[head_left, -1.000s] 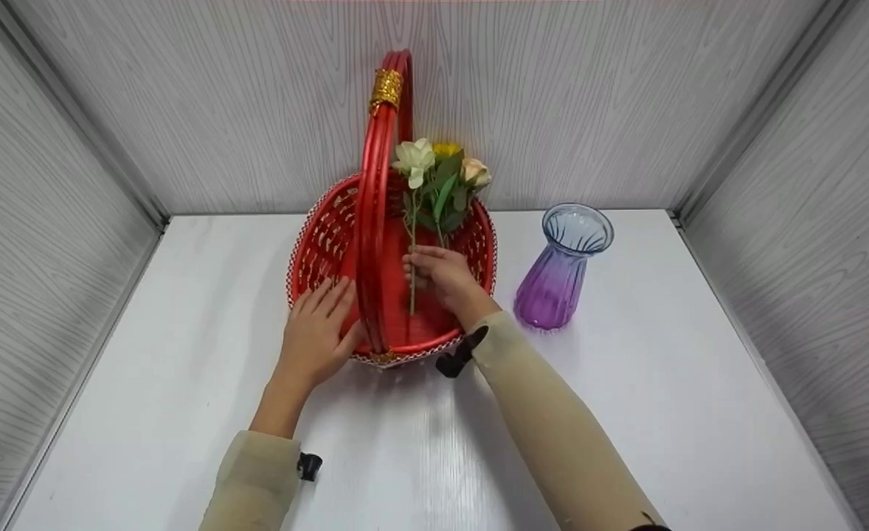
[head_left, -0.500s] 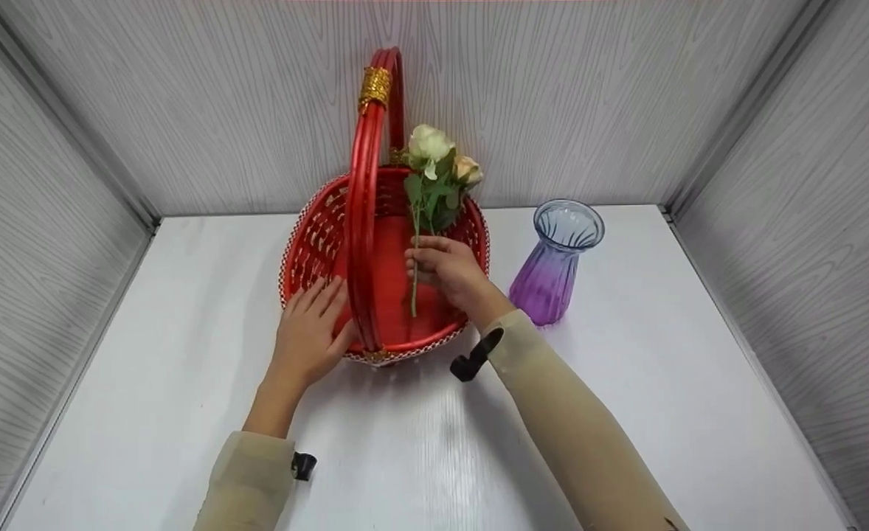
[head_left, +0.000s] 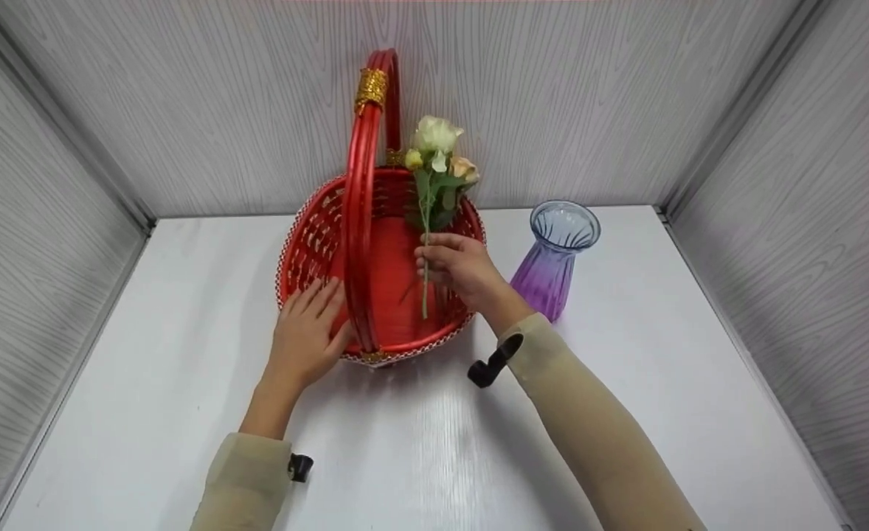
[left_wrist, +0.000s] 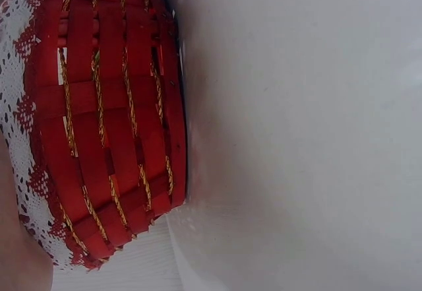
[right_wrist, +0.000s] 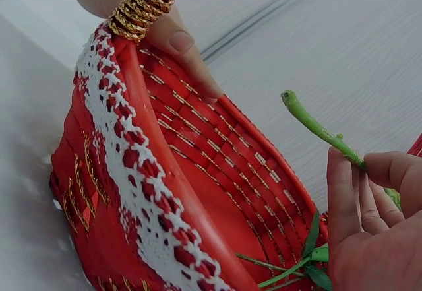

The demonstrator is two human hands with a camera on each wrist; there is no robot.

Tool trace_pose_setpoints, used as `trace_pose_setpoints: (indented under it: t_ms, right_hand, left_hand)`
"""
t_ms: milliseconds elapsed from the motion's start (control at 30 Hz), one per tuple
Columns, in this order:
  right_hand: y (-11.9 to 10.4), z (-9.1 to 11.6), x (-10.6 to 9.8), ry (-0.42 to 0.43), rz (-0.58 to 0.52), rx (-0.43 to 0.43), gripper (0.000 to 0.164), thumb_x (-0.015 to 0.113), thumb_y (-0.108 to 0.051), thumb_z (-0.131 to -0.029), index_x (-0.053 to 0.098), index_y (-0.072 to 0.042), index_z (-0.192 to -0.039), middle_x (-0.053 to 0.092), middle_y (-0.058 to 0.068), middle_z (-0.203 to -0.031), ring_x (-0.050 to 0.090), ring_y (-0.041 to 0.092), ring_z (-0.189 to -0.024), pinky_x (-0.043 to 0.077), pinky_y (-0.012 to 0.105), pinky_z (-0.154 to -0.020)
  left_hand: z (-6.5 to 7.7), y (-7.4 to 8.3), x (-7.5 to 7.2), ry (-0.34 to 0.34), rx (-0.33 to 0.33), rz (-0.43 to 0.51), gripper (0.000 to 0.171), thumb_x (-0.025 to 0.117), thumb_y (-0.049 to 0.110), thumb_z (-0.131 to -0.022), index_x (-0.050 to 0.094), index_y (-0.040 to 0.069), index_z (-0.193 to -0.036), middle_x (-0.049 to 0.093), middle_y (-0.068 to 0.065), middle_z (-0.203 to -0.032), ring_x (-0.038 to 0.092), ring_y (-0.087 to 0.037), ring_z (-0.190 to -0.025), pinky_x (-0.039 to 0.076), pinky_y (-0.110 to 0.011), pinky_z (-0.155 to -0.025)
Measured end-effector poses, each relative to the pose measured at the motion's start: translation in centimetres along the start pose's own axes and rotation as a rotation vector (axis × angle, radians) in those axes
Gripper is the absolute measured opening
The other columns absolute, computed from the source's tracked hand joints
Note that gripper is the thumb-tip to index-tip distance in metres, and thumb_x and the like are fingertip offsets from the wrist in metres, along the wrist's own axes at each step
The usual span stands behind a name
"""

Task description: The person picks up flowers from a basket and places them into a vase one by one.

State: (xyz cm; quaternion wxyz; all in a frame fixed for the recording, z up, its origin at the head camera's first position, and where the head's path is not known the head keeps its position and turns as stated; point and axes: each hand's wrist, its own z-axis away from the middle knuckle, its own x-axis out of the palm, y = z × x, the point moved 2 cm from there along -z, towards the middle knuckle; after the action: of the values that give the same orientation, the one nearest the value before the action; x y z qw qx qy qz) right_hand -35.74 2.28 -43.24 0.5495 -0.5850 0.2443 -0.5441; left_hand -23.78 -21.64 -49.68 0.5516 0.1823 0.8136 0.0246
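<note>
My right hand [head_left: 464,269] pinches the green stem of a white rose [head_left: 438,135] between thumb and fingers, over the red woven basket [head_left: 313,214]. The bloom points up and away, and the cut end of the stem [right_wrist: 316,127] sticks out below the fingers. A peach rose [head_left: 465,169] and green leaves [head_left: 445,206] show just behind it, and a small yellow bloom [head_left: 414,158] beside it. My left hand [head_left: 305,332] rests on the basket's near-left rim, fingers straight and reaching over the edge. Its thumb [right_wrist: 191,57] lies by the handle's base.
A blue-to-purple glass vase [head_left: 556,258] stands right of the basket, partly behind my right forearm. The basket's tall red handle [head_left: 361,206] with gold wrapping arches over its left half. Grey wood-grain walls enclose the white table [head_left: 405,457].
My right hand has shifted slightly right, and the white rose has risen with its stem in the grip. The yellow bloom behind has passed from view and a yellow one shows left. The left hand stays.
</note>
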Motion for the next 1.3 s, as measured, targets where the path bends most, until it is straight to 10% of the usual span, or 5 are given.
trace_pose_setpoints:
  t_ms: [1300]
  right_hand:
    - [-5.4,5.3,-3.5,0.151,-0.027,-0.151,0.024,0.063,0.001,-0.093,0.061,0.002,-0.117,0.073,0.016,-0.099,0.072,0.02,-0.082,0.06,0.032,-0.082]
  left_hand:
    - [-0.1,-0.1,0.3,0.031,0.011,0.004,0.06,0.046,0.042,-0.098,0.048,0.009,-0.148,0.046,-0.012,-0.153,0.037,-0.036,-0.144,0.024,-0.058,-0.119]
